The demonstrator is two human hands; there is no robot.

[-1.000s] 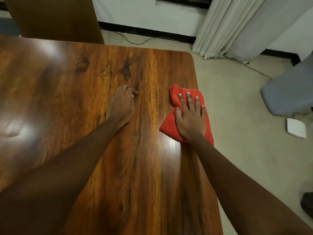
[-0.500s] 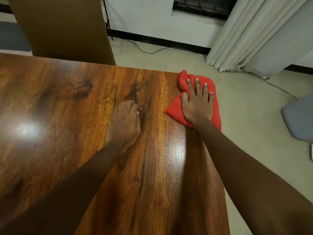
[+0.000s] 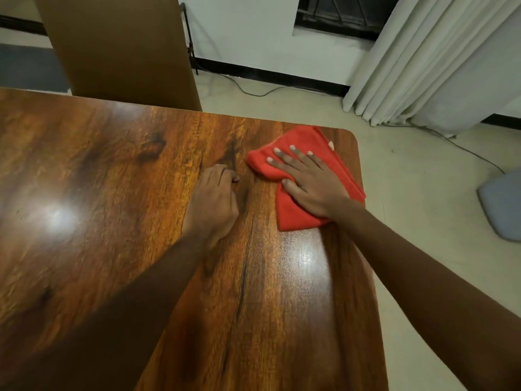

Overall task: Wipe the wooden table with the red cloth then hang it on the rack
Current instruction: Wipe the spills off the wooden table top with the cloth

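Observation:
A folded red cloth [image 3: 296, 213] lies on the glossy wooden table [image 3: 112, 193], close to its far right corner. My right hand [image 3: 308, 182] presses flat on the cloth, fingers straight and spread, pointing to the far left. My left hand [image 3: 214, 204] rests on the bare wood just left of the cloth, its fingers curled under and holding nothing. One edge of the cloth reaches the table's right edge. No rack is in view.
A tall brown board [image 3: 118, 49] stands behind the table's far edge. White curtains [image 3: 428, 57] hang at the back right, with cables [image 3: 253, 93] on the pale floor. A grey-blue cushion [image 3: 501, 204] lies on the floor to the right.
My right hand has pushed the cloth away along the right edge up to the far corner and turned its fingers leftward. My left hand has stayed in place on the wood.

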